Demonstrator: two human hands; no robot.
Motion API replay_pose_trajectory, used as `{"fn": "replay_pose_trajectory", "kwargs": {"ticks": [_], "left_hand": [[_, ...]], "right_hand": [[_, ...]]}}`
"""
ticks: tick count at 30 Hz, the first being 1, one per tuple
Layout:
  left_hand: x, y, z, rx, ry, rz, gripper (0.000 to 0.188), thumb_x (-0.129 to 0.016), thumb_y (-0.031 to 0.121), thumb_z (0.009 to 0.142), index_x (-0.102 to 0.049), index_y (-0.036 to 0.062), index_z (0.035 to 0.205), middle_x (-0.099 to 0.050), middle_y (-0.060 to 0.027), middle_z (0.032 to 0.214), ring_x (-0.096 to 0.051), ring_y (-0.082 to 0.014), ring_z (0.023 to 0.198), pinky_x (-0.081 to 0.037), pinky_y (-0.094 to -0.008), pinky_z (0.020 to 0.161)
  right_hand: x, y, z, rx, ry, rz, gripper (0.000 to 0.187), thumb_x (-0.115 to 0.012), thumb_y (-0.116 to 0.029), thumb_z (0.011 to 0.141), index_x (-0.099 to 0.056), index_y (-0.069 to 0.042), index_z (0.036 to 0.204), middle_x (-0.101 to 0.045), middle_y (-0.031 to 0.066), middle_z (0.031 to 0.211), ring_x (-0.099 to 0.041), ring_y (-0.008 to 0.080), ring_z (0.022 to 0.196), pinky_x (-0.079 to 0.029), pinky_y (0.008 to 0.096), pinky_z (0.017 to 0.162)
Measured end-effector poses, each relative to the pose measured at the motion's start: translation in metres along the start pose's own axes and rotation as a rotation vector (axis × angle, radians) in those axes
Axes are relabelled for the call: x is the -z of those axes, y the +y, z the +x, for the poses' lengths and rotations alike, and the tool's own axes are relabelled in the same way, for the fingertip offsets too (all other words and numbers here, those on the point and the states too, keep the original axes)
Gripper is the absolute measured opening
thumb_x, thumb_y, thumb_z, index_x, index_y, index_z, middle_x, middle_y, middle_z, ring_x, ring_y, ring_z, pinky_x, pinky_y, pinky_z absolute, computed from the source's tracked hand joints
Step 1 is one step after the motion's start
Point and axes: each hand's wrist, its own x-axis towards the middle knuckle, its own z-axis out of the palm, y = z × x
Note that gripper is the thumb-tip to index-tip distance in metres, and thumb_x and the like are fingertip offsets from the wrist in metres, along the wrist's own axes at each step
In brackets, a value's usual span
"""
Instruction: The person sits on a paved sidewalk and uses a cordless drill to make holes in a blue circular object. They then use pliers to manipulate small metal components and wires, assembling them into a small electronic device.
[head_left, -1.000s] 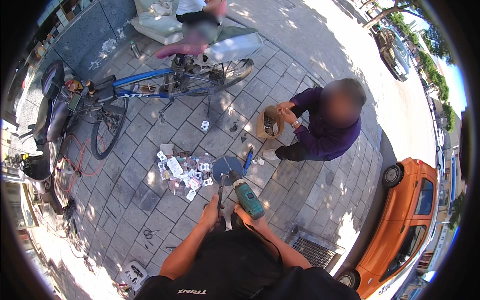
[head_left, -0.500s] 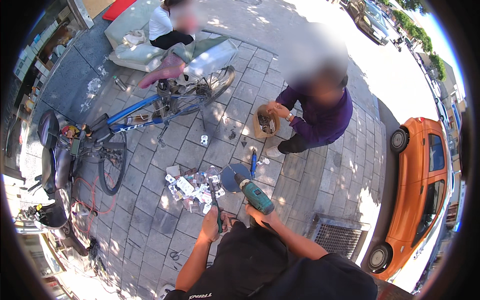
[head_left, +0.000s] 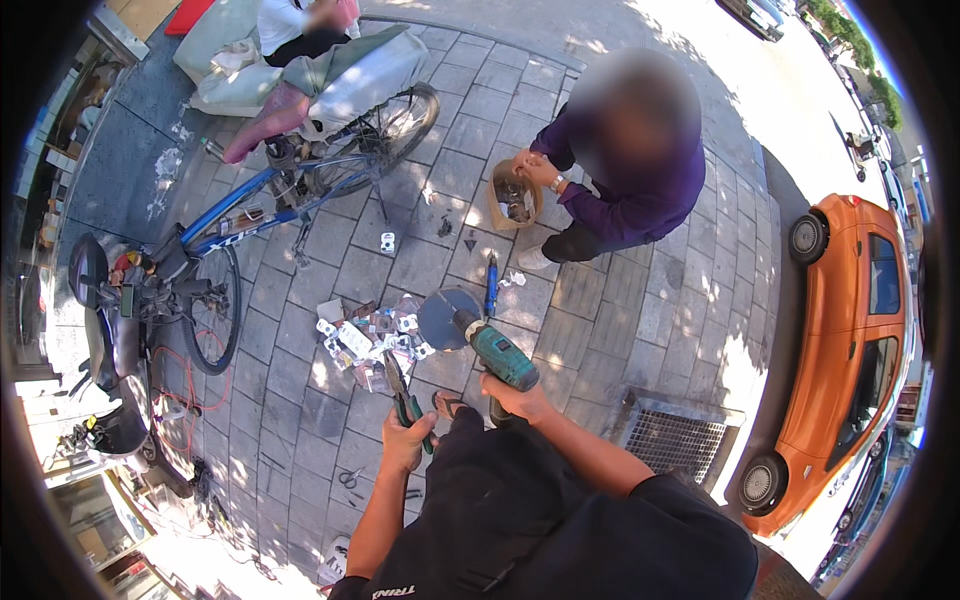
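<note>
My left hand [head_left: 407,443] is closed around the handles of a pair of long-nosed pliers [head_left: 400,385]; the dark jaws point up and away from me. My right hand [head_left: 513,399] grips a green cordless drill [head_left: 505,358], its chuck aimed away and to the left. A round grey disc-shaped surface [head_left: 437,322] lies just beyond the drill's front. Beside it, on the paving, a heap of small packets and boxes [head_left: 375,338] is spread out. A slim blue tool [head_left: 492,285] rests just past the disc.
A person in purple [head_left: 640,195] crouches ahead by a brown container [head_left: 503,195]. At left lie a blue bicycle [head_left: 260,220] and a parked scooter [head_left: 118,345]. Scissors [head_left: 350,478] lie near my left arm. A metal grate [head_left: 670,440] and an orange car [head_left: 830,360] are at right.
The pliers have turned in my left hand's hold, so both handles and the jaws now show. My right hand still holds the drill. The whole view has shifted slightly.
</note>
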Motion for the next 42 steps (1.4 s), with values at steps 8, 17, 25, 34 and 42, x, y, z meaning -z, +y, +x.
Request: {"fn": "replay_pose_trajectory", "kwargs": {"ticks": [8,17,25,34,42], "left_hand": [[-0.014,-0.064,0.014,0.026,0.053,-0.143,0.036,-0.079,-0.003,0.095,-0.047,0.0128,0.091,-0.063,-0.0083,0.077,-0.065,-0.0246,0.055,-0.058,-0.0408,0.052],[0.021,-0.108,0.074,0.117,0.028,0.036,0.045,-0.071,0.001,0.089,-0.056,0.0016,0.130,-0.060,-0.0029,0.083,-0.058,-0.0132,0.062,-0.046,-0.0302,0.056],[0.075,-0.242,0.187,0.222,0.205,0.526,0.022,-0.079,0.024,0.097,-0.070,0.0056,0.104,-0.066,0.0000,0.084,-0.064,-0.0137,0.081,-0.052,-0.0339,0.077],[0.108,-0.381,0.294,0.356,0.331,0.481,0.055,-0.082,0.041,0.084,-0.069,-0.0036,0.114,-0.069,-0.0199,0.112,-0.069,-0.0297,0.103,-0.054,-0.0427,0.094],[0.097,-0.411,0.320,0.262,0.389,0.292,0.040,-0.079,0.034,0.093,-0.069,-0.0041,0.100,-0.068,-0.0116,0.078,-0.064,-0.0228,0.075,-0.053,-0.0390,0.077]], "right_hand": [[0.061,0.013,0.017,-0.079,-0.064,-0.027,0.015,-0.077,-0.018,0.095,-0.073,-0.006,0.104,-0.073,0.0013,0.086,-0.069,0.0132,0.078,-0.056,0.0340,0.074],[0.060,-0.016,0.017,-0.133,-0.059,-0.195,0.016,-0.076,-0.011,0.096,-0.074,-0.005,0.111,-0.072,0.0006,0.088,-0.066,0.0109,0.080,-0.054,0.0314,0.075],[0.045,0.062,0.092,-0.308,-0.215,-0.662,0.019,-0.079,-0.017,0.095,-0.074,-0.003,0.107,-0.071,0.0020,0.089,-0.067,0.0113,0.082,-0.054,0.0321,0.075],[0.040,0.165,0.181,-0.233,-0.379,-0.787,0.026,-0.081,-0.015,0.092,-0.074,-0.003,0.114,-0.075,0.0071,0.096,-0.070,0.0160,0.088,-0.056,0.0355,0.081],[0.034,0.226,0.199,-0.260,-0.517,-0.762,0.021,-0.074,0.002,0.090,-0.071,0.002,0.110,-0.075,0.0066,0.095,-0.069,0.0145,0.090,-0.055,0.0320,0.082]]}}
